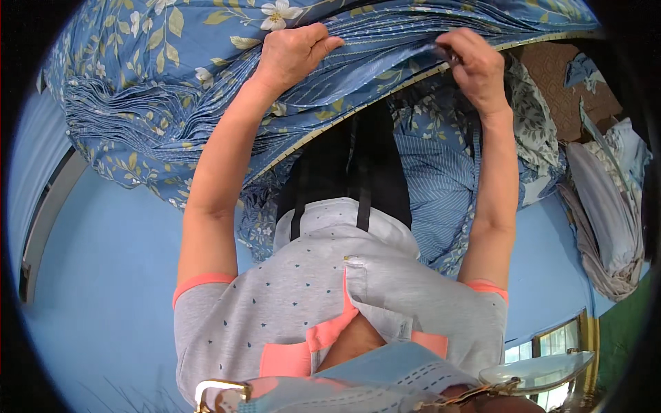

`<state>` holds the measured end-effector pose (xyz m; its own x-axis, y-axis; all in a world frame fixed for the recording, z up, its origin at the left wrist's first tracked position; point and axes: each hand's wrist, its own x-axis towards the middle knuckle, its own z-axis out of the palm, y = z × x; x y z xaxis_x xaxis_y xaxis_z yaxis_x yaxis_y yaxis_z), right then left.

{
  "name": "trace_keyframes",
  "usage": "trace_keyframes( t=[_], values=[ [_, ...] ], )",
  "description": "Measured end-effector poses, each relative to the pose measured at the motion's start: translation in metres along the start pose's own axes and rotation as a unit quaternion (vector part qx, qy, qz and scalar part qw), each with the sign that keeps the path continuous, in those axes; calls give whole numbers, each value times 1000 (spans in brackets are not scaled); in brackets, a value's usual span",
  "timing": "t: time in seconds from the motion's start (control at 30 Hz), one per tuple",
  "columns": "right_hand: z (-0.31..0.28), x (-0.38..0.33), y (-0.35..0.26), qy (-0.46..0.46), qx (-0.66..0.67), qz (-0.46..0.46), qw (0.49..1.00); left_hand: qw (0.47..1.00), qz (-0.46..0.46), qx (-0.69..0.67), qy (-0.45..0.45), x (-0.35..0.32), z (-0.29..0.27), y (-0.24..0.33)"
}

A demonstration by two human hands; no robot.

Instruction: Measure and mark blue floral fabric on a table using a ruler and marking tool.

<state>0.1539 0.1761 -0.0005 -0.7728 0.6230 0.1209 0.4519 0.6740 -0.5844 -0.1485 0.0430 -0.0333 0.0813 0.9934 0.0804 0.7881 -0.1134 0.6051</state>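
A large blue cloth (165,41) with white flowers and yellowish leaves lies in front of me, its edges gathered in many thin, striped folds. My left hand (292,58) is closed over the bunched folds, thumb and fingers pressed together; just what it pinches is partly hidden. Over to the right, my right hand (475,69) pinches a loose edge of the same cloth between thumb and fingers. Between the two hands a strip of the cloth is drawn out, slightly blurred. Both forearms reach forward from the lower part of the view.
A yellow band with dark tick marks (406,84), like a measuring tape, runs along the near edge under the cloth. More blue cloth (434,179) hangs below around my legs. Grey and patterned cloth (609,206) is piled at the right, on a blue floor (110,275).
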Motion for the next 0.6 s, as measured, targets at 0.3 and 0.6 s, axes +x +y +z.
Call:
trace_keyframes(
  t=[0.3, 0.6],
  values=[
    [17, 56, 24, -8, -56, 60, 997, 993, 2, 0, 121, -11, -41, 76],
    [14, 66, 24, -49, 1, 67, 997, 984, -153, 68, 64, -41, -24, 48]
  ],
)
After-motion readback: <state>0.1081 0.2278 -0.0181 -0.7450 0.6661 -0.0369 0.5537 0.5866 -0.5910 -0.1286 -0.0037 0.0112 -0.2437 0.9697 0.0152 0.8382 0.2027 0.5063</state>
